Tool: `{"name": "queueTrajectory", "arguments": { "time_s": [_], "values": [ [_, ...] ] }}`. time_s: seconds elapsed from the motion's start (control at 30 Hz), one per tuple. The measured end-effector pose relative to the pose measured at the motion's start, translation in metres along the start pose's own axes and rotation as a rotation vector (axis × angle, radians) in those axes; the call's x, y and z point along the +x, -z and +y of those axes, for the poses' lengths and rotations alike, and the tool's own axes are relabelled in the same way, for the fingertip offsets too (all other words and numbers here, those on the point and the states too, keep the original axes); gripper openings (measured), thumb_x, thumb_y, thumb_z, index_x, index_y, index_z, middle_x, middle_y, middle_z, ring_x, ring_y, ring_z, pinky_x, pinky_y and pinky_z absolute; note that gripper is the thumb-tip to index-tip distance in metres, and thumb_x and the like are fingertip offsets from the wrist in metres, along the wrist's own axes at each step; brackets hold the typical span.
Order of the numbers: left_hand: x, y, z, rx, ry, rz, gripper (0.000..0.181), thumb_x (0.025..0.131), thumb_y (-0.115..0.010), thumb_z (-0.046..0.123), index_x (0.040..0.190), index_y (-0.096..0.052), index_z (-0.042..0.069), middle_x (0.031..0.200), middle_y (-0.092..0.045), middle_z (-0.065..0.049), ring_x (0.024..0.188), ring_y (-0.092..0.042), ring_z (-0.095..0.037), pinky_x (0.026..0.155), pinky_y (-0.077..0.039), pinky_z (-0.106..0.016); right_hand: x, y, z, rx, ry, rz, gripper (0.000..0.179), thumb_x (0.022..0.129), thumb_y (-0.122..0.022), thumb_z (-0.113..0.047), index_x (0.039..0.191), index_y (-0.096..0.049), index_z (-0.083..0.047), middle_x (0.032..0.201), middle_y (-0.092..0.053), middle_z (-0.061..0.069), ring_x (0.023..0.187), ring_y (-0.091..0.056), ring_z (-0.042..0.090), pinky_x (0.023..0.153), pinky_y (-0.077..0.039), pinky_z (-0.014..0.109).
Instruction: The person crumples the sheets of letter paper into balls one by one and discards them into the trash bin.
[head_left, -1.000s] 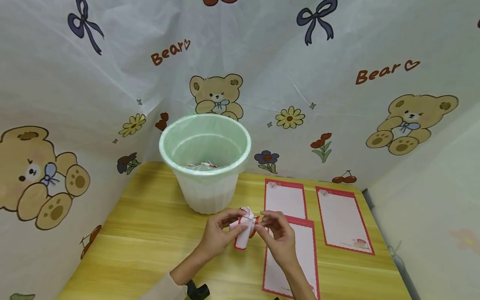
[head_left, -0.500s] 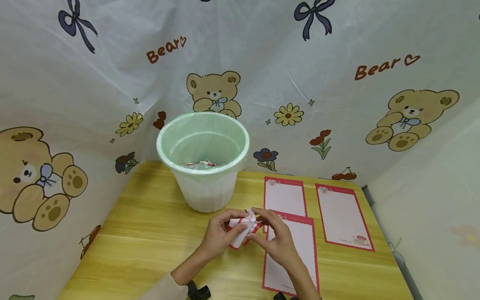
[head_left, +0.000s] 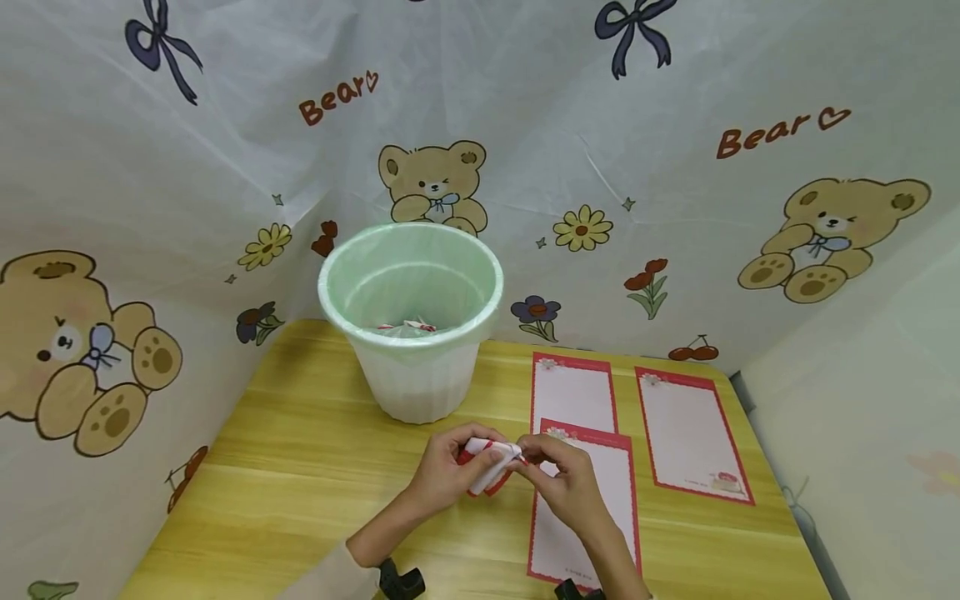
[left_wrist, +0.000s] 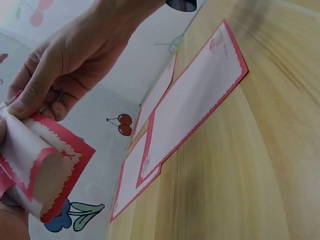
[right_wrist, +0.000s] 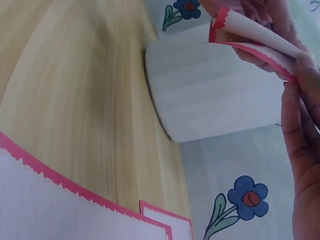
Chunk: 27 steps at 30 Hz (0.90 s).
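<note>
Where the head view looks down, folded paper (head_left: 495,467): held between both hands over the near middle of the table (head_left: 315,467).
Left hand (head_left: 448,462): fingers curled behind the paper, thumb pressed on top.
Right hand (head_left: 568,482): bent fingers and thumb pinching the paper's right end.
Bucket (head_left: 423,387): upright beyond the hands, red-and-white scraps (head_left: 411,327) inside, too small to make out.
Sheets: red-bordered, lying flat; the near sheet (head_left: 583,508) overlaps the far sheet (head_left: 573,392), while the right sheet (head_left: 696,433) lies apart.
Cloth (head_left: 540,275): printed with bears and flowers, hanging behind the table.
Left wrist view, paper: a loose, open-ended roll with a red edge, gripped by the right hand; only part of the left shows.
Right wrist view, paper: layers spread at one end, fingertips gathered at the other.
</note>
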<state>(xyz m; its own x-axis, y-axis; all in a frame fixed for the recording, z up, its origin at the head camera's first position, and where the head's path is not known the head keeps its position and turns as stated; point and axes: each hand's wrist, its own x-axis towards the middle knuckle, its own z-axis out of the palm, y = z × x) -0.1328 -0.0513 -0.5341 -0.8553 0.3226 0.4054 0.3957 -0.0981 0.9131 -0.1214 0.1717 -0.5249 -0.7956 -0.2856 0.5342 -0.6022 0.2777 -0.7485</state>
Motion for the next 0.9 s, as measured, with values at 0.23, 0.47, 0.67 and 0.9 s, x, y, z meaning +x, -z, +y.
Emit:
{"name": "queueTrajectory", "arguments": {
  "time_s": [0.23, 0.47, 0.67, 0.9],
  "values": [
    [0.000, 0.002, -0.001, 0.015, -0.007, -0.048, 0.017, 0.103, -0.073, 0.012, 0.120, -0.075, 0.010, 0.117, -0.077, -0.016, 0.100, -0.071, -0.012, 0.082, -0.064, -0.028, -0.003, 0.003, 0.004, 0.021, 0.009, -0.011, 0.030, 0.090, -0.080, 0.009, 0.109, -0.077, -0.014, 0.096, -0.078, 0.005, 0.085, -0.070, 0.007, 0.076, -0.061, 0.019],
    [0.000, 0.006, -0.002, 0.101, 0.043, -0.107, 0.030, 0.100, -0.079, 0.018, 0.129, -0.074, 0.021, 0.123, -0.077, -0.004, 0.102, -0.069, -0.006, 0.082, -0.063, -0.027, -0.005, 0.012, 0.004, 0.145, -0.059, -0.002, 0.027, 0.091, -0.076, 0.013, 0.107, -0.076, -0.009, 0.095, -0.077, 0.010, 0.086, -0.071, 0.007, 0.077, -0.063, 0.022],
    [-0.002, 0.008, -0.004, 0.095, 0.090, -0.092, 0.023, 0.097, -0.082, 0.019, 0.119, -0.078, 0.020, 0.114, -0.078, -0.004, 0.097, -0.069, -0.006, 0.082, -0.063, -0.026, -0.007, 0.011, 0.002, 0.246, -0.227, -0.067, 0.016, 0.097, -0.073, 0.006, 0.107, -0.072, -0.006, 0.094, -0.071, 0.007, 0.085, -0.070, 0.005, 0.075, -0.065, 0.026],
    [-0.003, 0.010, -0.008, 0.124, 0.050, -0.045, 0.007, 0.099, -0.080, 0.018, 0.106, -0.078, 0.017, 0.102, -0.080, -0.005, 0.091, -0.069, -0.009, 0.077, -0.062, -0.025, -0.008, 0.001, -0.001, 0.230, -0.262, -0.111, 0.009, 0.102, -0.071, -0.002, 0.108, -0.069, -0.008, 0.092, -0.068, 0.009, 0.081, -0.066, 0.004, 0.074, -0.064, 0.028]
  ]
}}
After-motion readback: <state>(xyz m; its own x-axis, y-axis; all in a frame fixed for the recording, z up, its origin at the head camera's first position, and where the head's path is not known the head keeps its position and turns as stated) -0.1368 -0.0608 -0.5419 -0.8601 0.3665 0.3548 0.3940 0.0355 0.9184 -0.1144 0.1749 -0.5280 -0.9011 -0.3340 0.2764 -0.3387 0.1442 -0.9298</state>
